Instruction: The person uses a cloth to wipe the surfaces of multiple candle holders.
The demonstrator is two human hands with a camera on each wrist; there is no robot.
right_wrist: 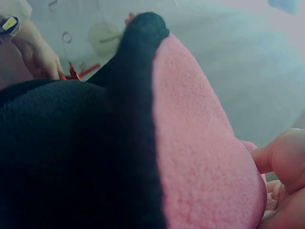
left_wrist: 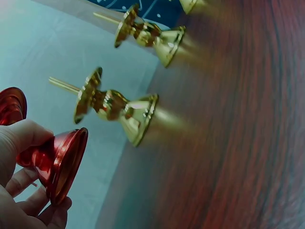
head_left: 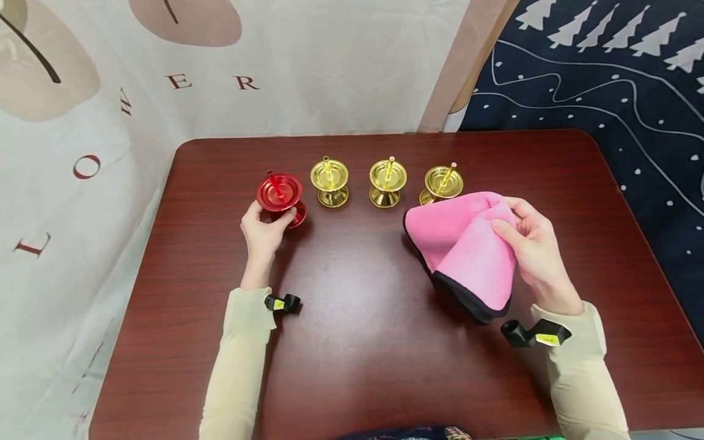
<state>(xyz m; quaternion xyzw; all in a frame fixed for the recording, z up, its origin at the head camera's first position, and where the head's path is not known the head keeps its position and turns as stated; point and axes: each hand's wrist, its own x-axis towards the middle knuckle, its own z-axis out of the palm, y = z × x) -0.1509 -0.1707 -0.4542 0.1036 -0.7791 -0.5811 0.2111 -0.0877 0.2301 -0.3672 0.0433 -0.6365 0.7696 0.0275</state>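
My left hand [head_left: 263,235] grips a red metal candle holder [head_left: 280,192] by its stem, at the left of the row. In the left wrist view its flared base [left_wrist: 64,162] is raised and tilted, with the thumb across the stem and fingertips at the base rim. My right hand [head_left: 536,250] pinches a folded pink cloth [head_left: 467,244] with a black border, thumb on top. The cloth hangs over the right part of the table and nearly fills the right wrist view, its black side [right_wrist: 95,157] toward the camera.
Three gold candle holders stand upright along the back: one [head_left: 332,197] beside the red one, one [head_left: 385,197] in the middle, and one [head_left: 444,182] just behind the cloth. All are on a dark red-brown table [head_left: 341,360]. A pale printed curtain [head_left: 330,67] hangs behind.
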